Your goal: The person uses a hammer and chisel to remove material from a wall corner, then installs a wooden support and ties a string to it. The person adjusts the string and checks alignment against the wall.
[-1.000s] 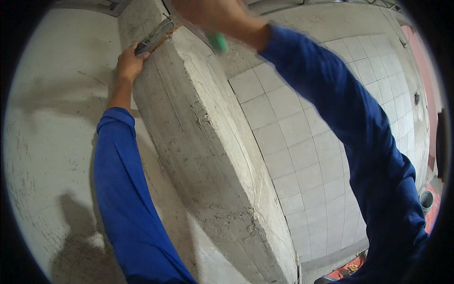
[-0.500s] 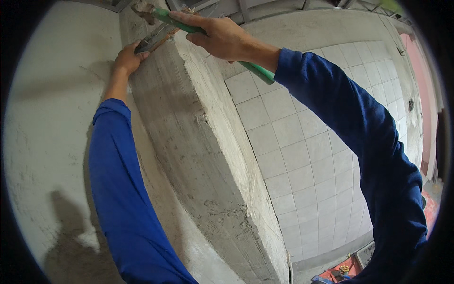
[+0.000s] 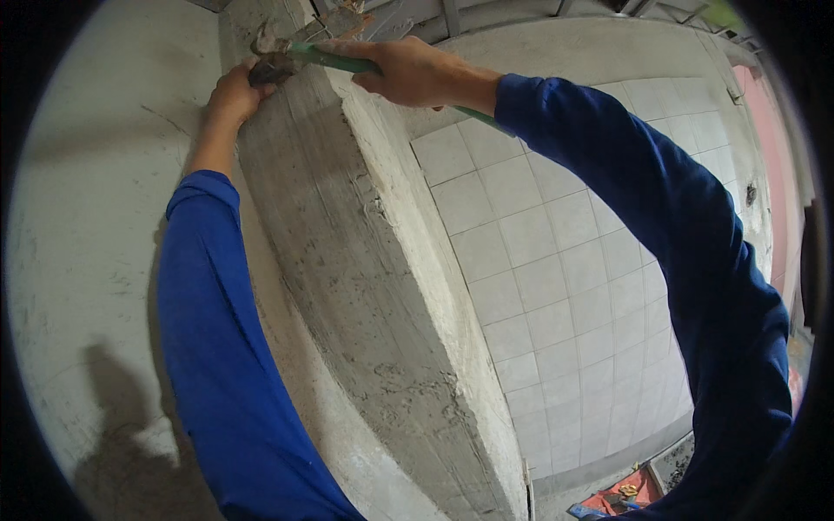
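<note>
1. Evidently, the left hand (image 3: pixel 233 94), between ten and eleven o'clock, grasped a dark piece (image 3: pixel 273 69) at the upper concrete column (image 3: pixel 347 226), presumably to steady it; some fingers were hidden.
2. Near eleven, the green-handled hammer (image 3: pixel 330 58) had its head just beside that piece; whether they touched could not be told.
3. At twelve, the right hand (image 3: pixel 407 71) was clenched round the hammer's handle, probably for control over the head.
4. Between four and five, small items (image 3: pixel 627 491), one yellow, lay on a red sheet or bag (image 3: pixel 598 502); further contents were unclear.
</note>
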`<action>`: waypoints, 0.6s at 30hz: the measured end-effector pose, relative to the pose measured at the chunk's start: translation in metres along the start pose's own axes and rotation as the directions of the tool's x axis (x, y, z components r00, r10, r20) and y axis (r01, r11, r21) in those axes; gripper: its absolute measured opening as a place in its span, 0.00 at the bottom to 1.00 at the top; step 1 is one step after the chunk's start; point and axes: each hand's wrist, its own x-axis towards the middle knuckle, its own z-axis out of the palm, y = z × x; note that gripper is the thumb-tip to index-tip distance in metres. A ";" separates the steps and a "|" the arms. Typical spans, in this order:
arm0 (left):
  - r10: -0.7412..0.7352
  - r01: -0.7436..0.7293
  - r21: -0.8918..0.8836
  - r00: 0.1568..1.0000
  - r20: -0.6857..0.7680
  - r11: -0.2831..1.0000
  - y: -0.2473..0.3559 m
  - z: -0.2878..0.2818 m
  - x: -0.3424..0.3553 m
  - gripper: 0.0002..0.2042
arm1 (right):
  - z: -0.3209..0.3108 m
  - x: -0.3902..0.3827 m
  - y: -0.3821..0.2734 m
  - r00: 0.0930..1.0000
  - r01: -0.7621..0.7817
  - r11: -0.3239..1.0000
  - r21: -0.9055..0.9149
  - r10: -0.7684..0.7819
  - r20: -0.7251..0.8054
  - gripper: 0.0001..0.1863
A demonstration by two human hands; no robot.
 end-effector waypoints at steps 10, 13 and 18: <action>-0.106 0.104 0.057 0.994 0.032 0.993 0.012 -0.005 -0.013 0.31 | 0.002 0.020 -0.011 0.869 0.322 0.947 -0.009 -0.299 -0.394 0.27; -0.064 0.064 0.033 0.998 0.008 0.997 0.009 -0.001 -0.014 0.31 | 0.012 0.021 -0.008 0.882 0.302 0.953 0.024 -0.270 -0.386 0.27; -0.094 0.095 0.100 0.995 -0.014 0.990 0.008 0.006 -0.012 0.29 | 0.021 0.015 -0.005 0.986 0.054 0.991 0.124 -0.033 -0.163 0.28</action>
